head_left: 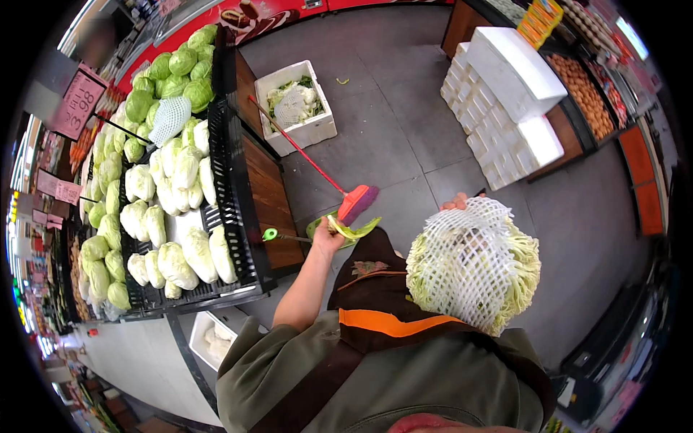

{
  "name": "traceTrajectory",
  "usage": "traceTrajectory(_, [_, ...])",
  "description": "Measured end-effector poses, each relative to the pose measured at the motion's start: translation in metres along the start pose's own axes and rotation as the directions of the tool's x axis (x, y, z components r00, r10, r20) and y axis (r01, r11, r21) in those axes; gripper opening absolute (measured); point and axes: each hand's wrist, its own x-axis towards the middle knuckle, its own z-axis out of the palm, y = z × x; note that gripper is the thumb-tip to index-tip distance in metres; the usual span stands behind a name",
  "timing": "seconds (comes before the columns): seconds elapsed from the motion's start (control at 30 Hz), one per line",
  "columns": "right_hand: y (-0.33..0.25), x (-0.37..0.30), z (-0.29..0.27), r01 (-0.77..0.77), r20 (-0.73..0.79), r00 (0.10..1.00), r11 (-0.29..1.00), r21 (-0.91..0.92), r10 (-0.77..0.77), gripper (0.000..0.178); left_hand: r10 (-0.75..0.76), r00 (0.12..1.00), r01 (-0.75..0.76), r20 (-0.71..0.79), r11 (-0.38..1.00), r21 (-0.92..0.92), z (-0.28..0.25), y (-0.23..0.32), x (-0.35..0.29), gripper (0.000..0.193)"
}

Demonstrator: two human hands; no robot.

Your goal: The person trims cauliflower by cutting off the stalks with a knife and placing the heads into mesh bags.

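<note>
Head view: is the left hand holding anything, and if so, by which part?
Yes: the left hand holds a loose cabbage leaf by its pale end, with the green part curving out to the right.

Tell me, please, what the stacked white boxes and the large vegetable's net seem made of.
The boxes look like matte polystyrene foam, judging by blocky, ridged sides. The net is probably soft, matte foam plastic: its white strands follow curves.

Grey tiled floor [393,123] is most of what I get on my feed, spreading right of the wood-sided produce rack [263,195]. Long red cabinet [354,4] past the rack's far end, orange-panelled unit [641,155] well across the aisle from it, paler floor [137,368] by its near end, bright lights [16,278] off its left.
</note>
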Motion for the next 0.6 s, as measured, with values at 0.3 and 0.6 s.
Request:
traceTrajectory(0.3, [0.014,0.265,0.059,-0.292,0.186,0.94,0.956,-0.004,0.287,0.05,0.183,0.981,-0.187,-0.064,0.981,-0.056,0.182,0.077,0.139,0.046])
traceTrajectory(0.6, [0.06,0.521,0.133,-0.605,0.454,0.702,0.796,-0.027,0.549,0.049,0.484,0.815,-0.467,0.318,0.874,-0.133,0.456,0.276,0.198,0.089])
